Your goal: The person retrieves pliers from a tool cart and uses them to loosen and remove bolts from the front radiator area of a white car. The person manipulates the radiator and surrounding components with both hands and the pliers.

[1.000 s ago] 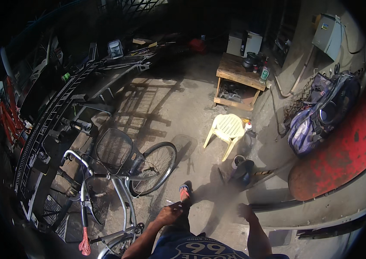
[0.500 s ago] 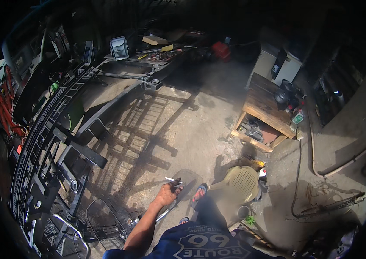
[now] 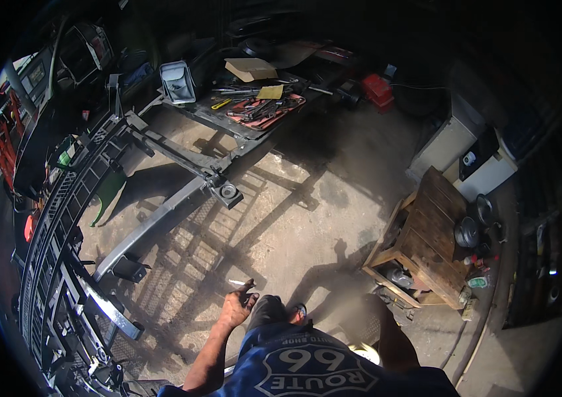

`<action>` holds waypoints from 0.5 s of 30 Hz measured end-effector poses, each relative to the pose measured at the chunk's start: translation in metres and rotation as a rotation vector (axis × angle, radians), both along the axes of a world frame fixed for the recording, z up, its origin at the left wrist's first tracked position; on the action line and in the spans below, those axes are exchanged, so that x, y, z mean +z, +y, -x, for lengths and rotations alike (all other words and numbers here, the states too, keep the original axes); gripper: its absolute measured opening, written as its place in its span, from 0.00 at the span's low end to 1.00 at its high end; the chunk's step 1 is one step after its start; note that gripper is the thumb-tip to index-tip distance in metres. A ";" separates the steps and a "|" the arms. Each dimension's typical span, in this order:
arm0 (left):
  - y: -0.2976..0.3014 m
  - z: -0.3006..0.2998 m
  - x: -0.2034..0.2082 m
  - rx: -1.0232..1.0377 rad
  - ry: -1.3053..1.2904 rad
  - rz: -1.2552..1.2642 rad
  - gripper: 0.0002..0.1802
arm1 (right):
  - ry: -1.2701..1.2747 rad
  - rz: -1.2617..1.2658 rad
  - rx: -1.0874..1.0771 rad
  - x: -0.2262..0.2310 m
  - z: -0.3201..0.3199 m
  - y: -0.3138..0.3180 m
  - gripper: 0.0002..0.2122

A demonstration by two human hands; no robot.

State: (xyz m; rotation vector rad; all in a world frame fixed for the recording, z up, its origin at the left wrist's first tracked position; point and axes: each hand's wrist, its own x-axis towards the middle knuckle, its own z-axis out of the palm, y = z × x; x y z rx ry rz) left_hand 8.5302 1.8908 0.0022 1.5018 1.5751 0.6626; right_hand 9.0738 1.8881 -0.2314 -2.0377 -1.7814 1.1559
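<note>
My left hand (image 3: pixel 236 309) is in front of me over the sunlit floor, its fingers closed around a short white stick (image 3: pixel 236 282) whose end points left. The stick is too small to name exactly. My right forearm (image 3: pixel 393 341) hangs at my side in shadow. A hazy blur covers the place where my right hand would show, so its fingers cannot be made out. A bright round rim (image 3: pixel 366 353) shows between that arm and my shirt.
A dark metal frame (image 3: pixel 182 198) runs along the left, its end plate (image 3: pixel 228 192) jutting out. Beyond it, a red tray (image 3: pixel 266 111) of tools lies beside a cardboard box (image 3: pixel 251 69). A wooden bench (image 3: pixel 426 231) with pans stands right; a red box (image 3: pixel 377 91) sits far back.
My view has shifted forward, bringing the tool tray and bench closer. My left hand, still on the white stick, appears farther left. My right forearm has come into view; the pale stool has mostly gone from sight.
</note>
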 end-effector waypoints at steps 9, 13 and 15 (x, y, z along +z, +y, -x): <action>0.256 0.029 0.031 0.422 -0.088 -0.097 0.30 | 0.196 0.030 -0.025 0.202 0.172 0.474 0.15; 0.364 0.058 0.061 0.435 -0.111 -0.115 0.31 | 0.288 -0.082 0.057 0.246 0.232 0.626 0.15; 0.405 0.075 0.072 0.449 -0.002 -0.205 0.31 | 0.478 0.053 -0.011 0.255 0.251 0.699 0.16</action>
